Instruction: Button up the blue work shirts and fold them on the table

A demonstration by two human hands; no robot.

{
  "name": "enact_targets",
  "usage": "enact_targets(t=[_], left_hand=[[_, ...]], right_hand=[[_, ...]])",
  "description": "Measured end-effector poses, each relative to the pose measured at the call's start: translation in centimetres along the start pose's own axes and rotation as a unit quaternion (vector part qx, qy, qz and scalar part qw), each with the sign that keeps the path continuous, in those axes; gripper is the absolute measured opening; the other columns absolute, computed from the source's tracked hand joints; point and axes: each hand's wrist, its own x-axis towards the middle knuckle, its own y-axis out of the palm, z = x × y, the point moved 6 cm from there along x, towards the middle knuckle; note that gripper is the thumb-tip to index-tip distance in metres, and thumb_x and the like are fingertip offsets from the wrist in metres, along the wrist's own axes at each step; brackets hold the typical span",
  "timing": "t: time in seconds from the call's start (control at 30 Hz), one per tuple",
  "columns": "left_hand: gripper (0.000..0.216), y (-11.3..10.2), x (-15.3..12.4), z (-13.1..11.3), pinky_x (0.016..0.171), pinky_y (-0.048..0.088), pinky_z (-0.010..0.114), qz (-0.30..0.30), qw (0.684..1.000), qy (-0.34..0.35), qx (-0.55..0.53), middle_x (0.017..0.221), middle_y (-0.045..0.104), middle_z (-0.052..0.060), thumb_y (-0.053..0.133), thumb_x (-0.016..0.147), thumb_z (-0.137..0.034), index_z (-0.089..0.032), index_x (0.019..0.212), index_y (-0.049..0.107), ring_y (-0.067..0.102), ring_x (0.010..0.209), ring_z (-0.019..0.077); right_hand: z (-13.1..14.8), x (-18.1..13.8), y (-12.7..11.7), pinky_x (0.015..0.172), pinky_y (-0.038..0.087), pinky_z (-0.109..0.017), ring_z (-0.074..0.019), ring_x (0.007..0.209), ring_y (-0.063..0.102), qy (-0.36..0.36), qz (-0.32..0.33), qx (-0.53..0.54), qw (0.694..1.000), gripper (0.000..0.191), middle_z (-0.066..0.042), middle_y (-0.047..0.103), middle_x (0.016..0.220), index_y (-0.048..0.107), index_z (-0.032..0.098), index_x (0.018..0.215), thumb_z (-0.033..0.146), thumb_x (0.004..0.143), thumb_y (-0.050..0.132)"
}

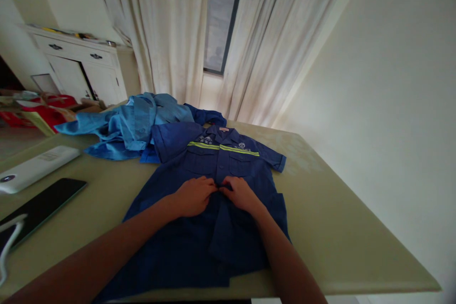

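Note:
A dark blue short-sleeved work shirt lies front side up on the table, its collar pointing away from me. A yellow-green reflective stripe crosses its chest, with white printing above. My left hand and my right hand meet at the front opening, just below the chest pockets. Both pinch the shirt's placket, fingertips almost touching. Whether a button is between them is hidden. Below the hands, the front edge is folded partly open.
Light blue garments are heaped at the table's back left. A white device and a black phone with a white cable lie at the left. The table meets a wall at the right; curtains hang behind.

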Motion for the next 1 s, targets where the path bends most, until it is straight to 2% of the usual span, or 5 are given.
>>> enact_targets(t=[0.17,0.4,0.63,0.83,1.0], left_hand=[[0.017,0.7,3.1,-0.1,0.069,0.053,0.034,-0.040,0.990,-0.112,0.075,0.089,0.067,0.009,0.053,0.093,-0.023,-0.021,0.083,0.067,0.067,0.083,0.0237],[0.012,2.5,3.7,-0.1,0.085,0.051,0.033,-0.110,0.993,-0.033,0.017,0.097,0.063,0.006,0.050,0.096,-0.019,-0.021,0.096,0.062,0.062,0.095,0.0204],[0.016,1.7,3.2,1.0,0.087,0.050,0.038,-0.156,0.983,-0.085,-0.056,0.101,0.065,0.006,0.055,0.093,-0.018,-0.021,0.109,0.059,0.061,0.095,0.0224],[0.011,2.1,3.6,1.5,0.077,0.046,0.036,-0.097,0.988,-0.083,-0.089,0.088,0.065,0.003,0.052,0.095,-0.019,-0.021,0.094,0.063,0.061,0.084,0.0214],[0.014,1.6,3.3,1.8,0.078,0.046,0.032,-0.128,0.979,-0.078,-0.137,0.087,0.067,0.003,0.052,0.097,-0.021,-0.020,0.093,0.065,0.061,0.083,0.0187]], right_hand=[[-0.9,-0.4,-0.7,0.076,0.038,-0.030,-0.0223,0.088,0.066,0.044,-0.042,-0.020,0.998,0.014,-0.008,0.074,0.091,0.073,0.018,0.096,0.029,0.093,0.064],[-1.8,-0.1,-0.3,0.069,0.034,-0.027,-0.0200,0.081,0.064,0.063,-0.059,0.007,0.996,0.009,-0.006,0.072,0.085,0.071,0.021,0.090,0.025,0.086,0.065],[-1.3,0.0,-0.9,0.067,0.034,-0.026,-0.0162,0.071,0.059,0.063,-0.129,0.078,0.987,0.004,-0.001,0.070,0.080,0.067,0.021,0.084,0.020,0.081,0.063],[-1.2,0.1,-0.7,0.070,0.037,-0.027,-0.0172,0.076,0.062,0.059,-0.134,0.076,0.986,0.005,-0.002,0.071,0.082,0.068,0.021,0.085,0.023,0.084,0.064],[-1.1,-0.2,-0.4,0.074,0.039,-0.027,-0.0192,0.082,0.066,0.084,-0.145,0.058,0.984,0.011,-0.004,0.074,0.091,0.070,0.021,0.092,0.029,0.087,0.065]])
